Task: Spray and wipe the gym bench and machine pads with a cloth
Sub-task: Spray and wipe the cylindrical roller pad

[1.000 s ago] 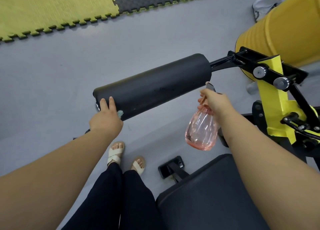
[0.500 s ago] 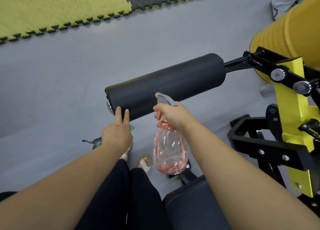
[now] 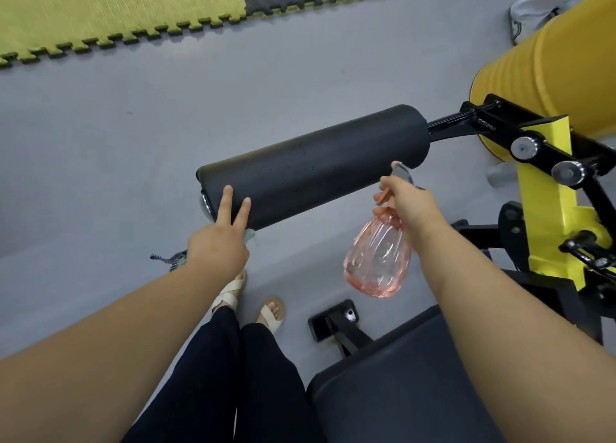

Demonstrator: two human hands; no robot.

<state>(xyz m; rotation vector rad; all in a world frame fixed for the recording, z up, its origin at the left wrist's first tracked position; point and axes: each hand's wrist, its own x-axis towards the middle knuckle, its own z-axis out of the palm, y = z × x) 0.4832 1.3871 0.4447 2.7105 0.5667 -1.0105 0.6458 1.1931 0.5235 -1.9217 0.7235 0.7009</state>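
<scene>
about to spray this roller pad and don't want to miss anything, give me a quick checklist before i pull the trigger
1. Spray bottle gripped in right hand: ok
2. Nozzle facing the roller pad: ok
3. Cloth held in left hand: ok
4. Left fingers clear of the nozzle, at the pad's other end: ok
5. Liquid left in bottle: cannot tell

The spray bottle [image 3: 378, 259] hangs right of the cloth [image 3: 170, 260], before the roller pad [image 3: 316, 172].

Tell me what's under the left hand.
A cloth: a teal edge and a frayed corner peek out beside the left hand. The rest is covered.
</scene>
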